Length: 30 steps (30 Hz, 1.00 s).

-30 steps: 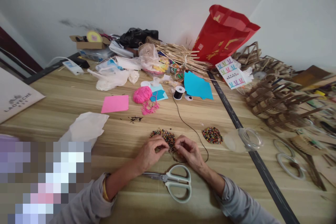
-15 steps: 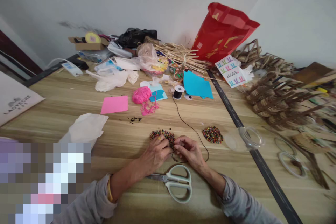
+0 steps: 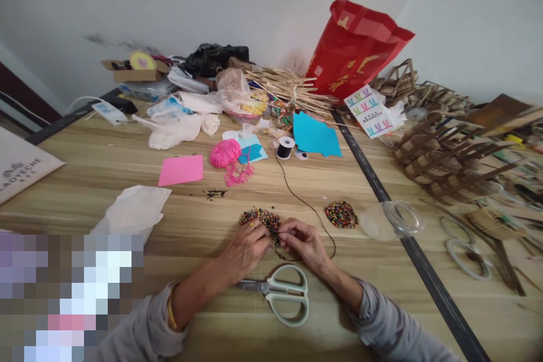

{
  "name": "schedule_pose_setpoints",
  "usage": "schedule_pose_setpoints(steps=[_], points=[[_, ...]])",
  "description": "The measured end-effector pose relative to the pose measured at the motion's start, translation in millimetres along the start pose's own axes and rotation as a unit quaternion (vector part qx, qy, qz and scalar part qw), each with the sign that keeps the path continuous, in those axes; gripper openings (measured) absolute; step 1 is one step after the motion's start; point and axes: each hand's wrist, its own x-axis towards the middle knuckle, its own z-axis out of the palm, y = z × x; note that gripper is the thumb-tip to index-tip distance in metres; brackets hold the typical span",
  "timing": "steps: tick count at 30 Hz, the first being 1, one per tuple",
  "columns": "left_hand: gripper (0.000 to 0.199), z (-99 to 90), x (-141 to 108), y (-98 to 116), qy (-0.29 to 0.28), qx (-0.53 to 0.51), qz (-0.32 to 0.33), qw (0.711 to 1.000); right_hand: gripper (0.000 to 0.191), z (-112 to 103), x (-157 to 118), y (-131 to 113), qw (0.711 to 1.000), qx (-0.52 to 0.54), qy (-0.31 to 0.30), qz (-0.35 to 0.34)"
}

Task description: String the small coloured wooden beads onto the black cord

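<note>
A cluster of small multicoloured beads (image 3: pixel 259 218) lies on the wooden table, and my left hand (image 3: pixel 248 242) is closed on its near edge. Beside it, my right hand (image 3: pixel 302 239) has thumb and forefinger pinched at the beads' right end, where a black cord (image 3: pixel 311 207) comes in. The cord loops round the right hand and runs back to a black spool (image 3: pixel 285 148). Just in front of both hands lie scissors (image 3: pixel 280 293) with pale green handles. Right of the hands sits a second coil of beads (image 3: pixel 341 214).
Pink yarn (image 3: pixel 225 154), a pink sheet (image 3: pixel 181 170) and blue paper (image 3: pixel 316 134) lie farther back. A red bag (image 3: pixel 356 48) stands at the back. Small woven baskets (image 3: pixel 432 161) and clear tubing (image 3: pixel 403 218) are at the right. White crumpled paper (image 3: pixel 136 209) lies at the left.
The whole view has shifted slightly, so the objects sit a little farther left. Both hands remain at the bead cluster in nearly the same pose.
</note>
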Motion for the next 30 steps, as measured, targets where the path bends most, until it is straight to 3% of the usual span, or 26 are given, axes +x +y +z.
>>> schedule_pose_setpoints(steps=[13,16,19,23,30], points=[[0.019,2.7,-6.0,-3.4,-0.022,0.005,-0.004,1.0,0.021,1.2,-2.7,9.7,1.0,-0.021,-0.02,-0.01],[0.02,3.3,-5.5,-4.8,-0.013,-0.018,-0.004,1.0,0.02,0.2,-2.6,6.5,0.997,-0.062,-0.031,-0.029],[0.019,2.6,-2.7,-6.0,0.007,-0.064,-0.007,0.998,0.018,-0.5,-2.7,0.2,0.981,-0.162,-0.05,-0.093],[0.012,-0.6,2.2,-6.9,0.053,-0.185,-0.063,0.979,0.017,2.1,-3.7,-7.6,0.949,-0.249,-0.066,-0.18],[0.008,-9.8,6.4,-4.1,0.065,-0.324,-0.19,0.925,0.017,4.8,-5.8,-6.1,0.945,-0.257,-0.054,-0.196]])
